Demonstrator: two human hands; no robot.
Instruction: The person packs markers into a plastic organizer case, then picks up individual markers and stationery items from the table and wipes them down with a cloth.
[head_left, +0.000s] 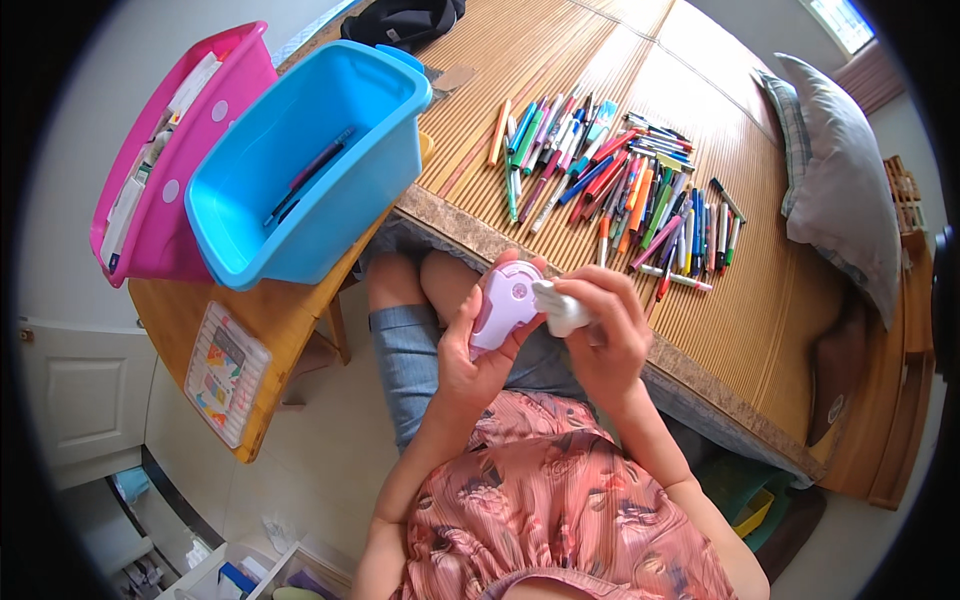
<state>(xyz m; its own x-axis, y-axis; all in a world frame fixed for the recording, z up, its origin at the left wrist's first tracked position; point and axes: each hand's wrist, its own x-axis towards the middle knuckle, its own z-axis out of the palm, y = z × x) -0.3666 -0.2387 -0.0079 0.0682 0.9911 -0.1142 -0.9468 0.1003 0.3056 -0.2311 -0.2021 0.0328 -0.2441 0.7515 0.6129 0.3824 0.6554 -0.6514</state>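
Observation:
My left hand (480, 352) holds a light purple plastic correction tape dispenser (510, 300) above my lap. Just right of it, my right hand (611, 330) grips a crumpled white tissue or cloth (562, 309), close against the dispenser's right side. Beyond both hands, a spread of markers and pens (600, 180) lies on the bamboo mat (480, 45). A light blue and white eraser or small packet (602, 116) is among them.
At the left, a blue plastic bin (300, 247) with a few pens inside stands beside a pink bin (180, 180) on a wooden stool or small table (300, 307). A flat case of markers (225, 375) lies there too. Pillows (840, 172) rest at the right.

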